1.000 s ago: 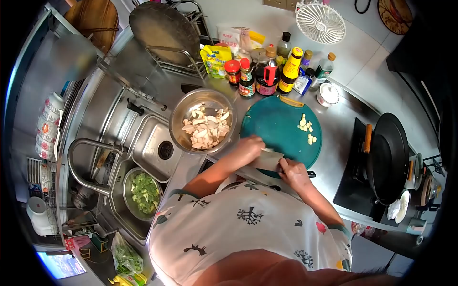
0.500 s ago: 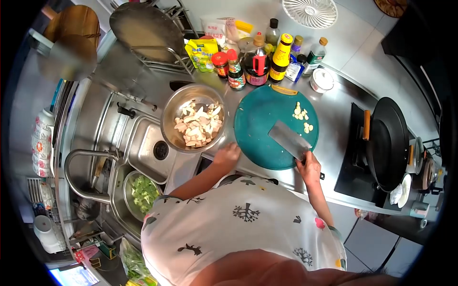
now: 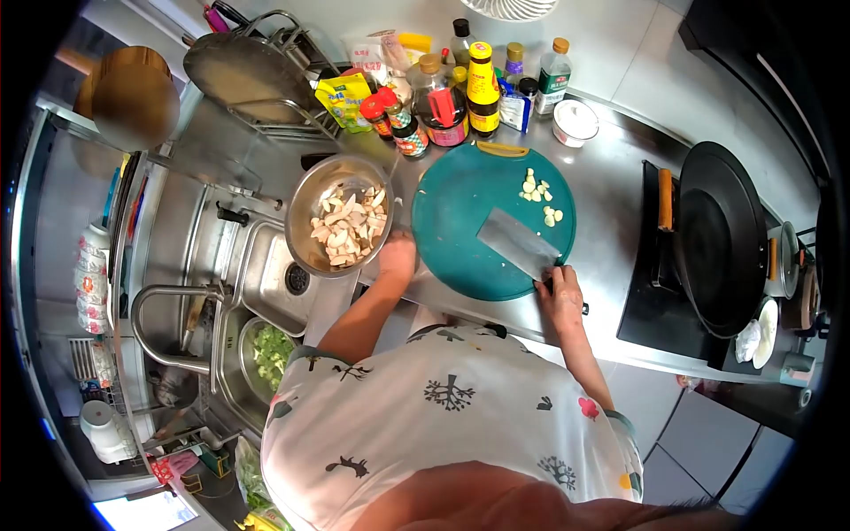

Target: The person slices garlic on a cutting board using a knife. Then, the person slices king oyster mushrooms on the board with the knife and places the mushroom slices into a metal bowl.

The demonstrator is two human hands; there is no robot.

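Cleaver (image 3: pixel 516 242) lies flat on the board (image 3: pixel 460 257), right fingers (image 3: pixel 558 288) wrapped around its handle; left hand (image 3: pixel 397 257) touches the bowl (image 3: pixel 305 199), so steady both.

A teal cutting board (image 3: pixel 469 230), a silvery steel bowl (image 3: pixel 310 199), and a black wok (image 3: pixel 722 239).

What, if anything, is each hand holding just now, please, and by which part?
The right hand holds the cleaver by its handle, blade over the cutting board. The left hand rests at the rim of the steel bowl; its grip cannot be told.
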